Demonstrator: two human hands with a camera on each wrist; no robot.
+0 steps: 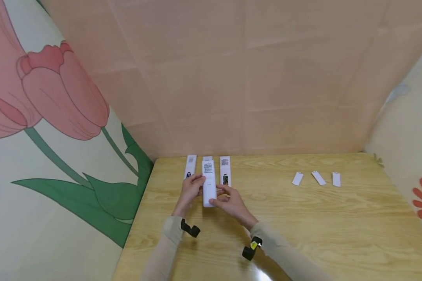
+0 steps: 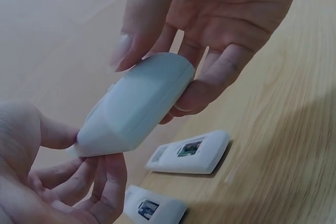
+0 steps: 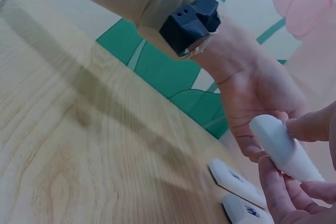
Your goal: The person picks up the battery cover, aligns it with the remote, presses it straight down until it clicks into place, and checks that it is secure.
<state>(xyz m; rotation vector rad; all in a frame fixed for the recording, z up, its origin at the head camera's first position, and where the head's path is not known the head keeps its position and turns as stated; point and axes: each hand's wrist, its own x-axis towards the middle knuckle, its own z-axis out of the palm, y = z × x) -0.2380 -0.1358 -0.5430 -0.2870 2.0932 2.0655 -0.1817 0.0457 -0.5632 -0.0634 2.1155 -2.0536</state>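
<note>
A white remote control [image 1: 209,189] is raised over the table, its back with a printed label turned up in the head view. My left hand [image 1: 191,188] grips its left side, thumb on the upper face. At the nearer, rounded end my right hand [image 1: 233,202] holds it between thumb and fingers; the left wrist view shows both grips on the smooth casing [image 2: 144,98]. Behind lie more white remotes: one at the left [image 1: 191,162], one at the right [image 1: 225,166], and one [image 1: 207,158] mostly hidden by the held remote. The left and right ones show uncovered battery compartments.
Three small white battery covers lie apart on the table's right side: a left one [image 1: 297,178], a slanted middle one [image 1: 318,178] and a right one [image 1: 336,179]. The wooden table [image 1: 285,226] meets a pinkish sheet [image 1: 246,97] at its back edge.
</note>
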